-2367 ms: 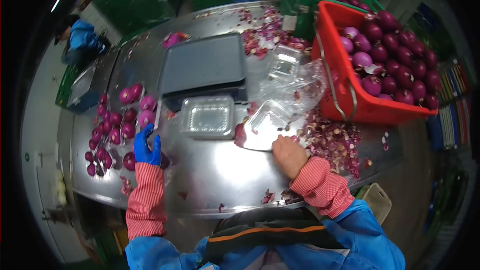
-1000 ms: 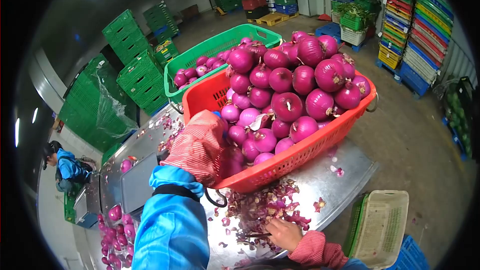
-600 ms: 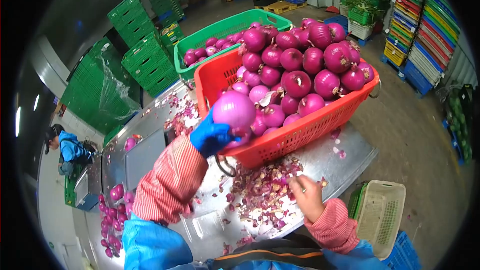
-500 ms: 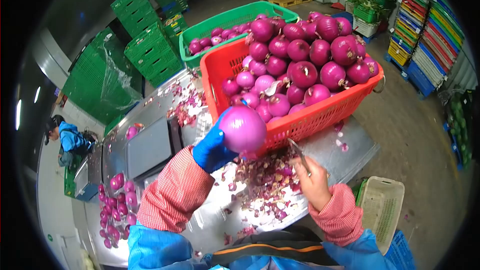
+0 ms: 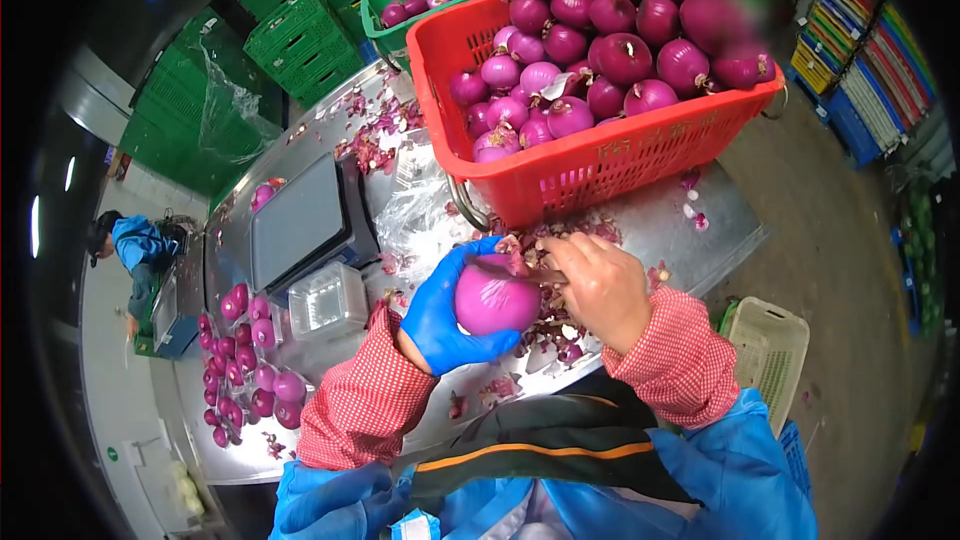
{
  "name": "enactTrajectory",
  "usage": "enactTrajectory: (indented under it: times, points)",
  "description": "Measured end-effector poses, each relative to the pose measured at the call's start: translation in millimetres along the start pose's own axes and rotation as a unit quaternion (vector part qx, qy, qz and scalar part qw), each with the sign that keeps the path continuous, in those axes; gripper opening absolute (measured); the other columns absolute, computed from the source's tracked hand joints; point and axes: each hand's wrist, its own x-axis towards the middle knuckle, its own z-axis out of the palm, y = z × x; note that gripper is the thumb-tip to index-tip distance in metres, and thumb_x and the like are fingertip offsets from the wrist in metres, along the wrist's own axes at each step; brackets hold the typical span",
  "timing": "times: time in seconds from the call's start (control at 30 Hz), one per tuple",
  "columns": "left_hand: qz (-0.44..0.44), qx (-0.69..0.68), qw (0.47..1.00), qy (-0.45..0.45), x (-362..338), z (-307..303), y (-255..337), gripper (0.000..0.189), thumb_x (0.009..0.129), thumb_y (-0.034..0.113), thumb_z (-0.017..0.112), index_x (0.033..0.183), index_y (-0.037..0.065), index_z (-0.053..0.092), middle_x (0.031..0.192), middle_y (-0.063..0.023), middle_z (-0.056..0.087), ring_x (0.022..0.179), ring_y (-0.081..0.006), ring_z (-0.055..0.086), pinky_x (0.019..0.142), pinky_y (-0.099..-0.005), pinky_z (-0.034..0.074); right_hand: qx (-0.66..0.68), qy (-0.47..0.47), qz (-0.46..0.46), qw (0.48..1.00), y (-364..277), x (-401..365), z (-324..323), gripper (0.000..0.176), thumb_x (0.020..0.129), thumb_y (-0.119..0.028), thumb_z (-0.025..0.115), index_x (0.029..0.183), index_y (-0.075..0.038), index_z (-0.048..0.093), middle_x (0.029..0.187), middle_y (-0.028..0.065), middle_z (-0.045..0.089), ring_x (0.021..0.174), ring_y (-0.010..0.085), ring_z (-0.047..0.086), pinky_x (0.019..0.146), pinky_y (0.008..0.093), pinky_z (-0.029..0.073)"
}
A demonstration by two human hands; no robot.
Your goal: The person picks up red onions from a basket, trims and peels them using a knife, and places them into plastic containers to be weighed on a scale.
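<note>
My left hand (image 5: 445,312), in a blue glove, is closed around a large red onion (image 5: 495,302) above the metal table. The onion's top end, with dry root or skin, points up and to the right. My bare right hand (image 5: 600,285) grips a small knife (image 5: 545,277), its blade against the onion's upper part. Most of the knife's handle is hidden in my fingers. Loose onion skins (image 5: 570,345) lie under and around both hands. Just beyond them stands a red crate (image 5: 600,175) heaped with red onions (image 5: 625,58).
A green crate (image 5: 400,37) with onions stands behind the red one. Left on the table (image 5: 400,475) are a dark scale (image 5: 300,215), a clear plastic tub (image 5: 328,302) and several packed onions (image 5: 240,365). A pale basket (image 5: 768,345) sits at right. A person in blue (image 5: 145,240) is far left.
My left hand has brought the onion down and toward me, away from the red crate's edge. My right hand has moved up to it, and the knife now meets the onion.
</note>
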Motion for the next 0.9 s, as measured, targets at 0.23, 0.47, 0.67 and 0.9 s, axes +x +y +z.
enactTrajectory:
  times: [0.23,0.47,0.67,0.9]
  points:
    - [-0.046,-0.155,0.985,0.052,4,14,-27,0.092,0.074,0.028,0.085,0.147,0.006,0.034,0.140,-0.0135,0.049,0.124,-0.0240,0.053,0.101,-0.0370,0.048,0.288,-0.034,0.135,0.947,0,-29,-5,0.053,0.091,-0.031,0.069,0.132,-0.002,0.052,0.115,0.0178,0.066,0.105,0.0304,0.068,0.087,0.0369,0.054]
    - [0.041,-0.065,0.997,-0.011,5,40,-43,0.128,0.064,0.019,0.090,0.159,0.012,0.003,0.154,-0.0137,0.032,0.136,-0.0274,0.043,0.106,-0.0390,0.044,0.731,-0.163,0.402,0.527,21,-63,25,0.042,0.102,-0.042,0.051,0.117,-0.003,0.051,0.079,0.0123,0.064,0.058,0.0151,0.060,0.050,0.0281,0.049]
    - [-0.021,-0.242,0.966,0.086,6,50,-68,0.100,0.065,0.014,0.089,0.147,0.005,0.031,0.138,-0.0140,0.048,0.126,-0.0254,0.051,0.107,-0.0413,0.043,0.499,-0.071,0.348,0.790,7,-54,21,0.031,0.101,-0.033,0.053,0.095,-0.003,0.059,0.070,0.0115,0.059,0.058,0.0181,0.056,0.052,0.0294,0.045]
    - [-0.035,-0.244,0.967,0.067,4,49,-56,0.097,0.066,0.013,0.086,0.146,0.004,0.031,0.136,-0.0132,0.049,0.124,-0.0248,0.052,0.105,-0.0404,0.046,0.011,-0.051,0.068,0.996,-4,-40,-3,0.029,0.075,-0.009,0.069,0.104,-0.007,0.064,0.091,0.0077,0.061,0.085,0.0245,0.064,0.069,0.0348,0.054]
